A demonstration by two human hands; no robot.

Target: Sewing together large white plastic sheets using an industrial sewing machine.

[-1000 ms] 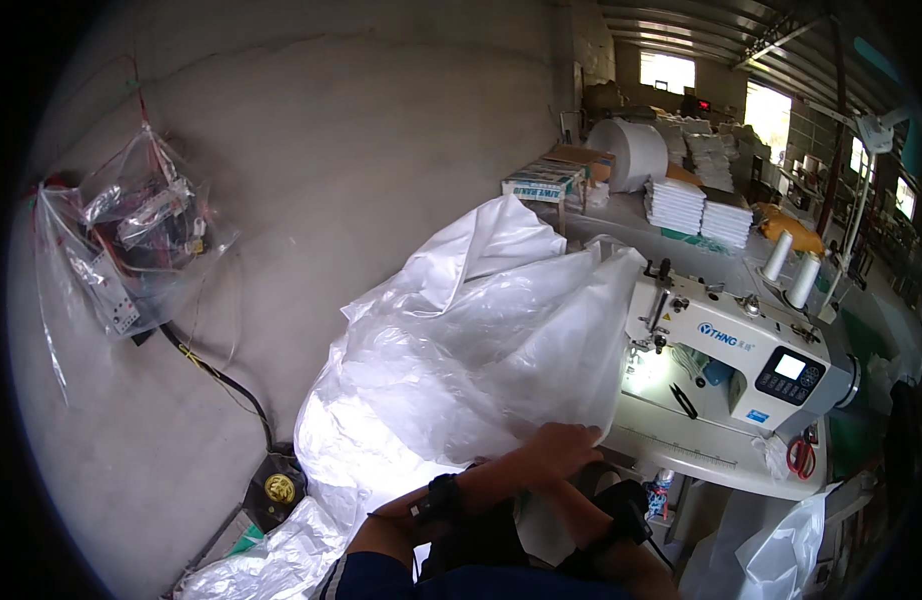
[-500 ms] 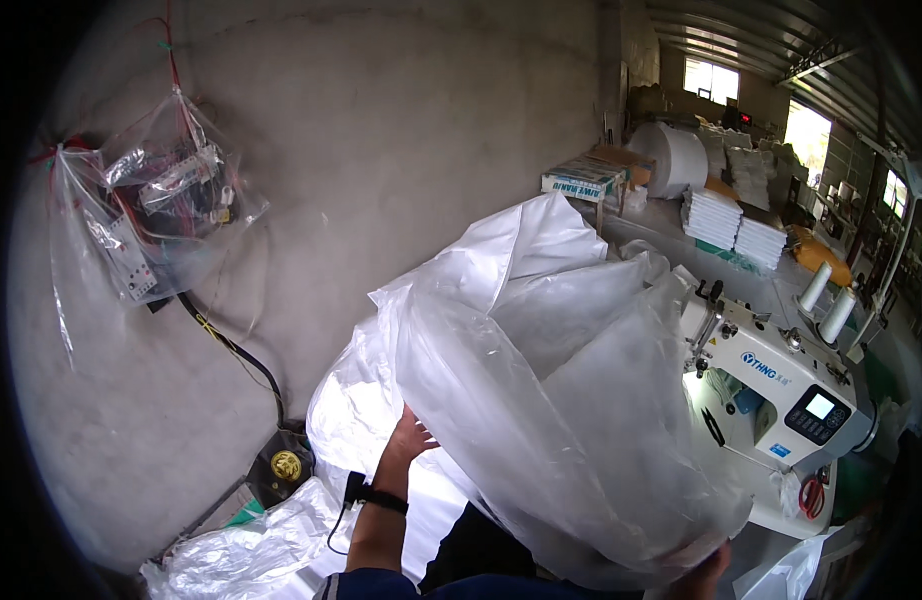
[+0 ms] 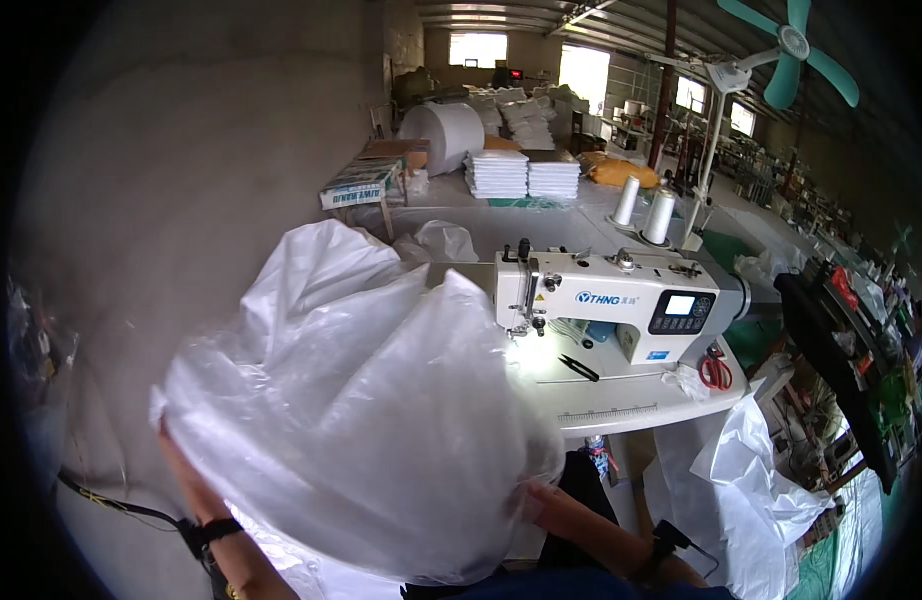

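Observation:
A large translucent white plastic sack (image 3: pixel 351 410) is lifted in front of me and fills the lower left of the view. My left hand (image 3: pixel 176 470) grips its left edge, mostly hidden behind the plastic, a dark band on the wrist. My right hand (image 3: pixel 546 500) holds the sack's lower right edge, fingers partly covered by the plastic. Just right of the sack stands a white sewing machine (image 3: pixel 621 300) on a white table (image 3: pixel 621 405).
Small black snips (image 3: pixel 578 368) and red-handled scissors (image 3: pixel 716 372) lie on the table. Two thread cones (image 3: pixel 643 210) stand behind the machine. More white sacks (image 3: pixel 751 480) hang at the table's right. A big white roll (image 3: pixel 443 135) and stacked white sheets (image 3: pixel 526 175) sit farther back. A grey wall (image 3: pixel 181 180) is at the left.
My view has swung right, away from the wall and toward the sewing machine. The sack has stayed raised, and my right hand now shows at its lower right edge.

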